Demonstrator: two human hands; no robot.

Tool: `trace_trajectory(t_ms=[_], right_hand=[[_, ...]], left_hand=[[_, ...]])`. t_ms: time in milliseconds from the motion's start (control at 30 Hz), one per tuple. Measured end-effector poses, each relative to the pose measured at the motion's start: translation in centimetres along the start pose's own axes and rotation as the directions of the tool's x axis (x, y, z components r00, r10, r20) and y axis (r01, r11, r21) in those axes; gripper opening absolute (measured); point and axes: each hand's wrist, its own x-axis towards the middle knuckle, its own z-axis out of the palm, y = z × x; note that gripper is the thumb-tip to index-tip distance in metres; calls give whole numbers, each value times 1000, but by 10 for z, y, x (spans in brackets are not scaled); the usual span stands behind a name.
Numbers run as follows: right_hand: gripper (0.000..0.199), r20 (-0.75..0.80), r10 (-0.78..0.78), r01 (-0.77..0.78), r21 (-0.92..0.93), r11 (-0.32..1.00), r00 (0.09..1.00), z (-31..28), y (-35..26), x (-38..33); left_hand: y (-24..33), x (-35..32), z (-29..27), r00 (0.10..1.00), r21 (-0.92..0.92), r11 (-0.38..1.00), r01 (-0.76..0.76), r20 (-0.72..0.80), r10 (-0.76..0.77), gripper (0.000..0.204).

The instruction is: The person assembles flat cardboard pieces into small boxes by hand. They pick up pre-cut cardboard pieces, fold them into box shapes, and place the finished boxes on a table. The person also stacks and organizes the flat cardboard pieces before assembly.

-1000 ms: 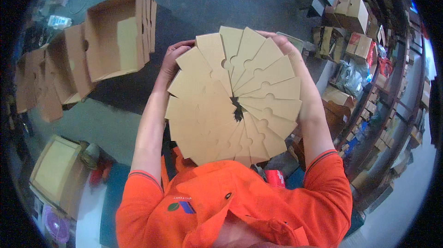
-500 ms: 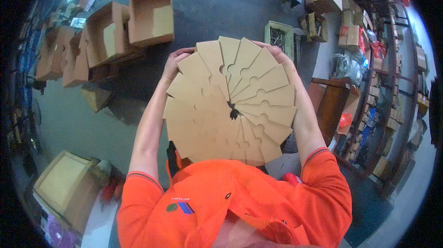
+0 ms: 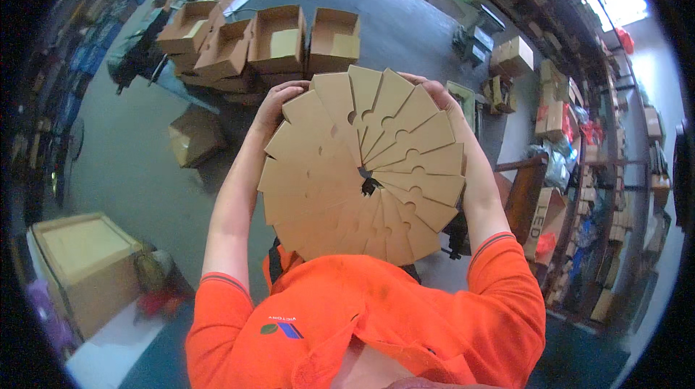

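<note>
My left hand (image 3: 279, 103) and right hand (image 3: 434, 96) each grip the far edge of a fanned stack of cardboard sheets (image 3: 362, 172), holding it up before my chest. Beyond it, open cardboard boxes (image 3: 275, 41) sit on the grey floor (image 3: 130, 165).

I hold a fanned stack of notched cardboard pieces (image 3: 362, 172) up in front of me, my left hand (image 3: 279, 99) gripping its upper left edge and my right hand (image 3: 438, 94) its upper right edge. Beyond it, open cardboard boxes (image 3: 275, 41) sit together on the grey floor (image 3: 130, 165).
</note>
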Motion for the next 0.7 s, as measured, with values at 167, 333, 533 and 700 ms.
trace_trajectory(t_ms=[167,333,533,700], right_hand=[[64,-11,1,-1,31,1000,1000,34,-1,-4],[67,70,45,-55,138,989,997,24,9,12],[69,477,152,-159,-26,987,865,23,2,71],[72,497,191,-200,-35,979,847,60,15,94]], left_hand=[[-6,-13,-8,992,119,991,-60,-105,72,28],[-21,-15,-19,981,116,987,110,-172,-89,30],[-13,-43,-14,959,-21,999,-42,-283,35,36],[-14,-74,-41,937,-74,981,-182,-316,150,31]])
